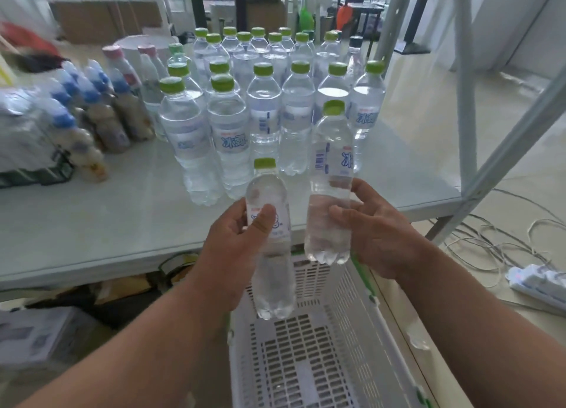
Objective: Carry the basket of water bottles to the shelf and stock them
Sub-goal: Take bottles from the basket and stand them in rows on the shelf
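Above the white basket (321, 346), two clear water bottles with green caps were held upright, one in each hand. The left bottle (271, 239) was gripped about its labelled middle by the left hand (235, 239), the thumb curled across the front and the fingers wrapped behind. The right bottle (330, 187) was held higher and just beside it, its lower half pinched between the thumb and curled fingers of the right hand (373, 227). Beyond the basket, the shelf (92, 224) was seen as a pale flat board, and on it the stocked bottles (263, 101) were stood in close rows. Left of those rows, smaller bottles with blue caps (92, 107) were grouped together, partly blurred. Right of the basket, a power strip (539, 282) and loose cables (496, 236) were lying on the floor. No bottles could be made out on the slotted bottom of the basket.
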